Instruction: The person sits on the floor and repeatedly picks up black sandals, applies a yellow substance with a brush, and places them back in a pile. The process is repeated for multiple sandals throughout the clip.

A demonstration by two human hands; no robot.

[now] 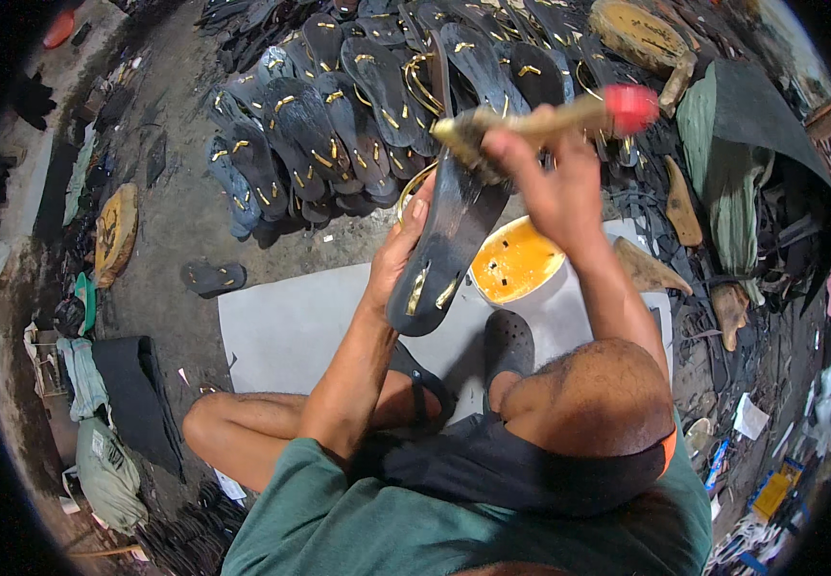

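My left hand (398,252) is closed around the edge of a black sandal sole (435,245), which is tilted upright in front of me. Two gold strap ends lie flat near the sole's lower end, and a gold strap (410,192) curves out beside my fingers. In my right hand (561,187) is a thick brush with a red-tipped handle (583,115). Its yellowish head, slightly blurred, is over the sole's upper part; whether it touches cannot be made out. Just below that hand stands a white tub (542,293) of orange-yellow paste, with a few small dark bits on its surface.
Rows of black sandal soles with gold pieces (324,125) cover the far floor. A white sheet (291,312) lies under the tub and my feet. Wooden shoe lasts (682,204) and a rolled dark sheet (780,154) are at right; another last (115,233) is at left.
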